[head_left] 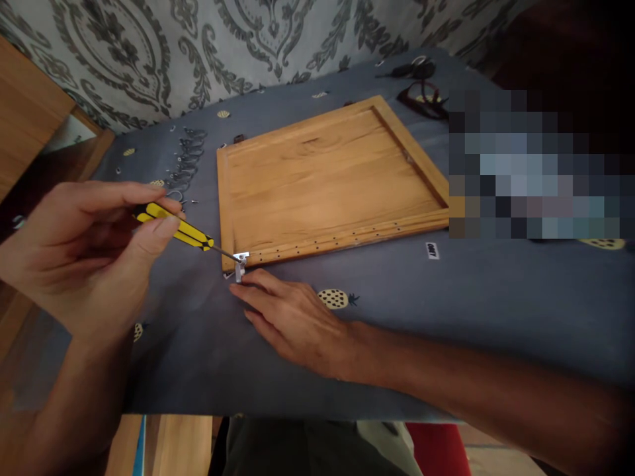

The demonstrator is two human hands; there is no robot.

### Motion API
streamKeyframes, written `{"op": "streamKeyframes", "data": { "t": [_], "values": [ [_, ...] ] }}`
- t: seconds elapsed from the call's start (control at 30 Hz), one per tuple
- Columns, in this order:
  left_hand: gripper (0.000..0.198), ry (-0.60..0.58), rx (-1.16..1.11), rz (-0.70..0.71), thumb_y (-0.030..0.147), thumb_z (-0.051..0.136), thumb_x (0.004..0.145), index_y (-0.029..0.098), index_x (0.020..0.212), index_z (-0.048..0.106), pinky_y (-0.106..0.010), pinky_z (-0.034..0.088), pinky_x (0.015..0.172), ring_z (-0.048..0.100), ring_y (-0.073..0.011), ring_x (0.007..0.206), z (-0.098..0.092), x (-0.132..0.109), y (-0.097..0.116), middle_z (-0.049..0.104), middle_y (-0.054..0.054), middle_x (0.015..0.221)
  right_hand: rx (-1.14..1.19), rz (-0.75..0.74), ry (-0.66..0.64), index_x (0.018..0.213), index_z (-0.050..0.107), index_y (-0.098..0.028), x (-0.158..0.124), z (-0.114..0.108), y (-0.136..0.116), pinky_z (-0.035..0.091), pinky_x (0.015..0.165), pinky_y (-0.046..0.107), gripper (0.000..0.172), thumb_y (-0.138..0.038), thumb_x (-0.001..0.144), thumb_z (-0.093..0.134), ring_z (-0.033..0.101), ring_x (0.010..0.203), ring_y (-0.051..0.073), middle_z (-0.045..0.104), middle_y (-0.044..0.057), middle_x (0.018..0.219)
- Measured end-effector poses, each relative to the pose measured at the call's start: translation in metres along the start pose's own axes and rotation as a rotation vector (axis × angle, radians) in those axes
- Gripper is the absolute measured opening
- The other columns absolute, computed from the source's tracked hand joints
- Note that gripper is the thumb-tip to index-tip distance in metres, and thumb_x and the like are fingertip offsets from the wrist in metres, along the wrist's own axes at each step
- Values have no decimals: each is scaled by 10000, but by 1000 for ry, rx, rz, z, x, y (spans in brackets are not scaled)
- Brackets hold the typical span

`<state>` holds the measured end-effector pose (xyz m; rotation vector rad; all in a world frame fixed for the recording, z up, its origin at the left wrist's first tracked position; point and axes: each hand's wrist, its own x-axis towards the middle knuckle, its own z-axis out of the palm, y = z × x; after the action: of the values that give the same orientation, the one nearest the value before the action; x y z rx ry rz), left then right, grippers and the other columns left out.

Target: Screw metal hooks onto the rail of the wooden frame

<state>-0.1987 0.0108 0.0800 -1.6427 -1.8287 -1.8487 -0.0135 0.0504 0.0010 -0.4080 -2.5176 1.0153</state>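
Note:
My left hand [109,244] pinches a yellow and black screwdriver [181,228] between thumb and fingers. The screwdriver's shaft slants down to the right, and its tip meets a small silvery metal bracket [241,261]. This bracket sits at the near left corner of a framed wooden panel [317,178], which lies flat with a row of small dark holes along its near edge. My right hand [297,317] rests on the cloth just in front of that edge, its fingertips closed against the bracket's lower part. The thumb of my right hand is mostly hidden.
A grey-blue cloth with pineapple prints [387,317] covers the table. Several metal rings or hooks [186,158] lie in a cluster to the left. Dark-framed glasses [421,99] lie at the back right. A small printed label [432,251] is right of the panel's front. A pixelated patch hides the right side.

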Motion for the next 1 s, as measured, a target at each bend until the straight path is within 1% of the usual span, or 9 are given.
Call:
{"op": "streamKeyframes", "data": {
  "t": [0.07,0.17,0.3,0.4,0.5,0.7,0.8,0.9,1.0],
  "values": [
    [226,18,110,35,295,819,695,296,912,755,-371,602,594,665,-188,699,-1,-1,4,740,0,829,-7,-2,-3,1201,600,-160,0,0,0,566,838,339,282,-153,959,455,639,983,186,617,102,1184],
    [235,-31,158,-22,354,787,735,287,955,740,-381,594,615,664,-190,707,-1,-1,3,746,-19,879,-23,12,-28,1235,589,-138,1,-1,-2,575,839,364,306,-164,967,443,647,994,204,618,117,1204],
    [124,30,20,48,290,741,761,272,883,730,-375,561,601,676,-207,732,9,-4,3,711,-21,827,-17,35,-65,1251,587,-114,1,-3,-3,578,851,397,323,-157,965,443,654,1015,229,607,139,1237],
    [142,-54,-213,-114,140,621,786,250,829,700,-430,605,744,668,-202,723,20,-6,12,664,-13,811,-8,29,-49,1243,589,-130,1,-2,-3,573,847,379,316,-153,963,445,652,999,213,607,131,1231],
    [256,-112,-397,-250,34,487,787,211,796,672,-377,602,770,593,-150,671,26,-6,22,572,-9,710,5,12,-20,1214,599,-156,1,-2,-1,568,830,353,299,-139,957,447,647,974,192,612,110,1203],
    [368,-129,-532,-359,198,341,975,187,756,637,-272,552,666,386,-97,508,31,-1,26,346,31,553,-6,-2,6,1196,600,-179,0,-1,-1,557,789,329,295,-118,933,483,639,935,183,606,96,1178],
    [338,-136,-509,-368,93,351,902,192,738,629,-277,531,615,317,-98,445,30,2,27,296,41,500,-15,-2,-8,1199,592,-183,-1,-1,-1,554,776,326,290,-124,940,478,640,921,178,603,91,1177],
    [246,-208,-530,-367,86,434,820,210,788,644,-292,525,597,275,-99,417,26,3,27,272,55,477,-21,-2,-7,1191,591,-174,0,-1,-1,553,772,323,276,-132,948,466,641,917,176,608,91,1168],
    [251,-258,-552,-363,85,424,813,193,832,650,-296,531,594,327,-102,427,20,5,24,322,50,469,-23,-3,4,1186,593,-170,-1,-1,-1,553,780,317,272,-133,946,471,643,922,174,613,87,1155]
  ]
}}
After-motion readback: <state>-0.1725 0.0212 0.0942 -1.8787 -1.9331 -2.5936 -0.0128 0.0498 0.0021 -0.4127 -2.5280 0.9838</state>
